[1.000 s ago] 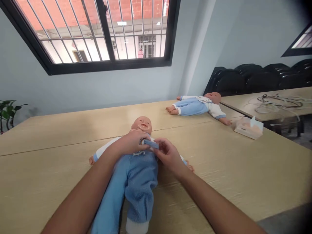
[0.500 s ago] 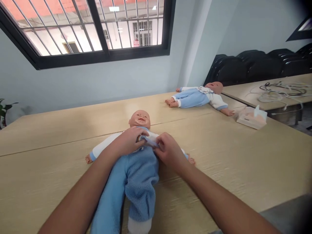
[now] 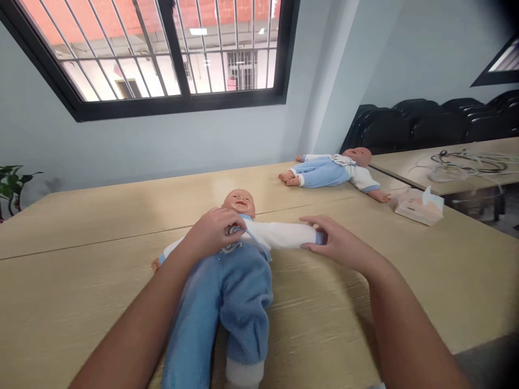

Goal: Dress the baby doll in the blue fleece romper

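Note:
A baby doll (image 3: pixel 239 201) lies on its back before me, in a white top with blue trim and fuzzy blue trousers (image 3: pixel 243 281). My left hand (image 3: pixel 214 231) is over its chest, thumb and fingers closed on the edge of the doll's top. At the end of the outstretched white sleeve (image 3: pixel 286 236), my right hand (image 3: pixel 343 242) is wrapped round the blue cuff and the doll's arm there. The doll's hand on that side is hidden behind my fingers. Its other hand (image 3: pixel 155 265) shows beyond my left forearm.
The wooden table (image 3: pixel 101 302) carries a second doll (image 3: pixel 324 172) in similar clothes at the back right. Beside it stands a tissue box (image 3: pixel 419 205). Tangled cables (image 3: pixel 466 165) lie on another table, in front of stacked black chairs (image 3: pixel 393 129). A plant (image 3: pixel 14 183) is at far left.
My right hand has left the edge of the doll's top and moved right to the sleeve cuff. The doll's arm is now raised and stretched sideways. My left hand stays on the chest.

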The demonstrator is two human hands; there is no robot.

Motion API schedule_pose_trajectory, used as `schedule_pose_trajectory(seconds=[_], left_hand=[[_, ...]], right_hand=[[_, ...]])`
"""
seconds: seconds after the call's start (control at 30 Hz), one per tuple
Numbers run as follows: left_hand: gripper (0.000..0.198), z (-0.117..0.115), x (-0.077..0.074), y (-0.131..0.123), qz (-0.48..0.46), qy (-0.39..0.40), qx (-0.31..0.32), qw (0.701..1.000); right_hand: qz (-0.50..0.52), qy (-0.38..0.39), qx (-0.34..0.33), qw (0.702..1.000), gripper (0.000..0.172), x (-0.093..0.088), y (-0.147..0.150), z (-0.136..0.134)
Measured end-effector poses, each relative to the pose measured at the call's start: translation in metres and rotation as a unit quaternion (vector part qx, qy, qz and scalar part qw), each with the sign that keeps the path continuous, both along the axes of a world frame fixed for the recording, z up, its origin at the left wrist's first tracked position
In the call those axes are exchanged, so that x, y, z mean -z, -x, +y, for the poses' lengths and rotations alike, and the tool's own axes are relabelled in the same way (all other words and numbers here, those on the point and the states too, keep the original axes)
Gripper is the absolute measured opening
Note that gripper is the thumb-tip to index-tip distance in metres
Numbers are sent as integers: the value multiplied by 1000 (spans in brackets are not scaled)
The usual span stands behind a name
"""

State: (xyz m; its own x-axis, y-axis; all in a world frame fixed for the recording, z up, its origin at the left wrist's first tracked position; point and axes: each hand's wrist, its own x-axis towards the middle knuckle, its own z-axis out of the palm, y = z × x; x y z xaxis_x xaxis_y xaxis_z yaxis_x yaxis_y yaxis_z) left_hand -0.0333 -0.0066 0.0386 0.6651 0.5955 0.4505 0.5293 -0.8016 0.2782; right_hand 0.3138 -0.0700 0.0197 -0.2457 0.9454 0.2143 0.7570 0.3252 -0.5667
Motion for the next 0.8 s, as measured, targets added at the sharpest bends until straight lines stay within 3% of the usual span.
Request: schedule_pose_trajectory(seconds=[0.17,0.27,0.37,0.5,0.57,0.67,0.8], left_hand=[[10,5,5,3,-8,-72,39,997],[13,7,6,4,-23,-100,54,993],[15,6,7,2,-43,-130,53,989],[18,1,7,-1,-60,-191,25,979],[19,-1,7,-2,-51,-201,2,978],[22,-2,7,-3,-33,-169,-25,985],[25,2,9,-1,-33,-123,-34,991]], right_hand=[[47,-271,-7,961,41,-20,26,18],[159,-312,28,936,40,-20,69,35],[319,-237,33,917,54,-4,117,49],[312,-91,-90,942,35,21,152,52],[324,-43,-120,937,44,26,154,47],[375,-7,-107,921,55,24,149,38],[406,60,-112,905,45,19,141,36]])
